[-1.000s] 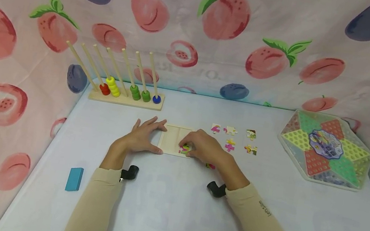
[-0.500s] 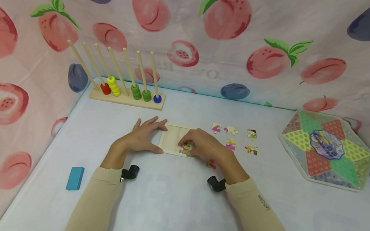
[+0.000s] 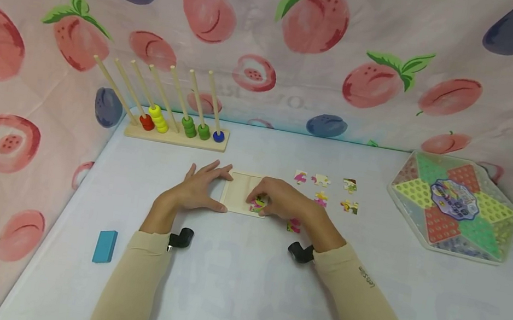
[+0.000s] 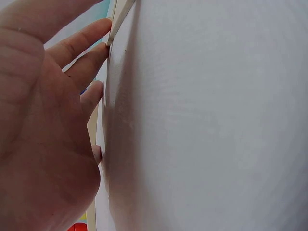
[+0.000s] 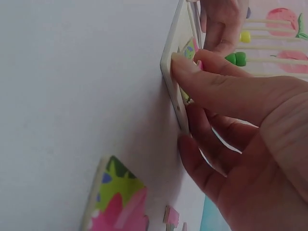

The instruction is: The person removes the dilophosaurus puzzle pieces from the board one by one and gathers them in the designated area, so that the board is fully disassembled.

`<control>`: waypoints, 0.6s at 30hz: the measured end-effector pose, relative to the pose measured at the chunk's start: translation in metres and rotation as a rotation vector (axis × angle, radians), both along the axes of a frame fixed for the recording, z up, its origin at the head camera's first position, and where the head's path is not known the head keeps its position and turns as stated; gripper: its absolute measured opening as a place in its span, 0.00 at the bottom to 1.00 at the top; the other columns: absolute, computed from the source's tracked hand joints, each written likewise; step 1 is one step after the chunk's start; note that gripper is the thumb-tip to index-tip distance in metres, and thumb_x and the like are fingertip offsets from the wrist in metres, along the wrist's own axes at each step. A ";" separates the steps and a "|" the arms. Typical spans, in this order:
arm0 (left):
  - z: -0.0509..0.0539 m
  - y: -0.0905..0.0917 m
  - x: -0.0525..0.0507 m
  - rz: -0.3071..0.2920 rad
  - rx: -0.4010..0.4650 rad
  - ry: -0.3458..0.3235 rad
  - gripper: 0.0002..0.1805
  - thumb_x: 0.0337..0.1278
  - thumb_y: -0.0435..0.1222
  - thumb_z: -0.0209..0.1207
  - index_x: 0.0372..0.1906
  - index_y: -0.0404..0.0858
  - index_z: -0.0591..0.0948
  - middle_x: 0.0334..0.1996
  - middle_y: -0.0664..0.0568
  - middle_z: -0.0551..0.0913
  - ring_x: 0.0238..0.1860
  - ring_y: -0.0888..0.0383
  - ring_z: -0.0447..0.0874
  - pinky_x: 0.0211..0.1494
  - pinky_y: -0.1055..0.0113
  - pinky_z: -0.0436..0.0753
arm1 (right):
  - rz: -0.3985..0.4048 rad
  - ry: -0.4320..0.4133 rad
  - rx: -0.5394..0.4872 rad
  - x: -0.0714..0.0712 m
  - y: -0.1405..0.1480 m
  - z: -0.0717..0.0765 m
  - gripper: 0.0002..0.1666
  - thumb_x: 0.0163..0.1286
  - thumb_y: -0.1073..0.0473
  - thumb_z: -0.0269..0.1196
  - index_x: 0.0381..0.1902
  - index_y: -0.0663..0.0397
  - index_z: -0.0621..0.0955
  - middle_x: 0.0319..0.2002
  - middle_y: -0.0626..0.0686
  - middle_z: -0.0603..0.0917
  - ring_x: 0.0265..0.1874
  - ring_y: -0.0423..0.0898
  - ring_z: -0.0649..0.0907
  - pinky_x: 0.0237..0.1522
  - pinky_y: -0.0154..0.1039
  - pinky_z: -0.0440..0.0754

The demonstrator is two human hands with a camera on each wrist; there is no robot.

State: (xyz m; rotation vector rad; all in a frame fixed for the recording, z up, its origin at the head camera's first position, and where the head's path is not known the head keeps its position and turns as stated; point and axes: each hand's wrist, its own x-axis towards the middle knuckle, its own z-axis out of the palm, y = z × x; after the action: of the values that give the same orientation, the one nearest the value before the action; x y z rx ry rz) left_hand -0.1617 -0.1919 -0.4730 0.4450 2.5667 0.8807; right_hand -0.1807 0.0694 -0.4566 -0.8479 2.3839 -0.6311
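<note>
A shallow pale wooden puzzle tray (image 3: 236, 193) lies on the white table. My left hand (image 3: 197, 190) is spread at its left side, thumb at the near corner and fingertips at the far one. In the left wrist view the fingers (image 4: 86, 41) are fairly straight and touch the tray's edge. Over the tray's right part, my right hand (image 3: 282, 200) pinches a green and pink jigsaw piece (image 3: 257, 205) near the bottom right corner. The right wrist view shows the thumb (image 5: 187, 67) at the tray's rim, partly hiding that piece (image 5: 188, 50).
Several loose jigsaw pieces (image 3: 320, 180) lie right of the tray, one pink piece (image 3: 293, 225) close by the right wrist. A peg stand with coloured beads (image 3: 175, 138) stands back left. A blue block (image 3: 105, 246) lies at left, a hexagonal game box (image 3: 452, 207) at right.
Both hands stay at the tray. The right fingers shift only very slightly over the jigsaw piece; the view drifts a little.
</note>
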 end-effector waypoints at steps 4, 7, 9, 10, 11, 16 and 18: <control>-0.001 0.000 0.000 -0.003 -0.003 0.001 0.40 0.45 0.47 0.78 0.67 0.49 0.75 0.82 0.56 0.58 0.86 0.49 0.41 0.82 0.36 0.25 | -0.008 0.001 -0.024 0.001 0.001 0.000 0.21 0.63 0.63 0.74 0.54 0.45 0.88 0.55 0.51 0.81 0.54 0.46 0.78 0.66 0.42 0.79; -0.001 0.000 0.000 -0.003 0.000 0.002 0.40 0.45 0.47 0.78 0.66 0.49 0.75 0.82 0.56 0.58 0.86 0.49 0.41 0.82 0.36 0.25 | -0.022 0.006 -0.053 0.003 0.002 0.000 0.20 0.62 0.64 0.74 0.53 0.47 0.88 0.53 0.51 0.79 0.51 0.45 0.78 0.61 0.40 0.80; -0.001 0.000 0.000 -0.002 0.004 0.003 0.40 0.45 0.47 0.78 0.66 0.49 0.75 0.82 0.56 0.58 0.86 0.49 0.41 0.82 0.36 0.25 | -0.030 0.016 -0.074 0.004 0.002 -0.001 0.19 0.63 0.64 0.73 0.53 0.47 0.89 0.52 0.51 0.81 0.49 0.45 0.78 0.58 0.38 0.81; 0.000 0.000 0.000 -0.001 0.005 0.002 0.40 0.45 0.46 0.78 0.66 0.49 0.75 0.82 0.56 0.58 0.86 0.48 0.41 0.82 0.36 0.25 | -0.036 0.020 -0.084 0.005 0.003 -0.001 0.19 0.64 0.63 0.73 0.53 0.47 0.88 0.52 0.50 0.82 0.48 0.44 0.79 0.56 0.38 0.81; 0.000 0.000 0.000 0.000 0.006 0.000 0.40 0.45 0.46 0.78 0.66 0.49 0.75 0.82 0.56 0.58 0.86 0.49 0.41 0.82 0.36 0.25 | -0.044 0.022 -0.093 0.006 0.003 -0.001 0.19 0.64 0.63 0.72 0.53 0.47 0.88 0.51 0.50 0.84 0.47 0.44 0.79 0.55 0.37 0.82; 0.000 0.000 0.000 -0.003 0.003 -0.001 0.40 0.45 0.46 0.78 0.66 0.49 0.75 0.82 0.56 0.58 0.86 0.49 0.41 0.82 0.36 0.24 | -0.078 0.040 -0.144 0.010 0.012 0.002 0.18 0.68 0.61 0.70 0.56 0.46 0.87 0.52 0.50 0.87 0.44 0.42 0.83 0.51 0.37 0.85; 0.000 0.000 0.000 -0.005 0.001 0.001 0.40 0.45 0.46 0.78 0.66 0.49 0.75 0.82 0.56 0.58 0.86 0.49 0.41 0.82 0.36 0.24 | -0.095 0.048 -0.168 0.011 0.018 0.005 0.19 0.69 0.61 0.69 0.57 0.47 0.87 0.53 0.50 0.87 0.43 0.43 0.84 0.51 0.38 0.86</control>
State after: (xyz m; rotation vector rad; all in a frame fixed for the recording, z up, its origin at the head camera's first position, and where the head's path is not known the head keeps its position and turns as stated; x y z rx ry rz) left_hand -0.1619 -0.1919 -0.4726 0.4513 2.5649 0.8808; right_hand -0.1701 0.0872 -0.4513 -0.8317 2.4515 -0.8683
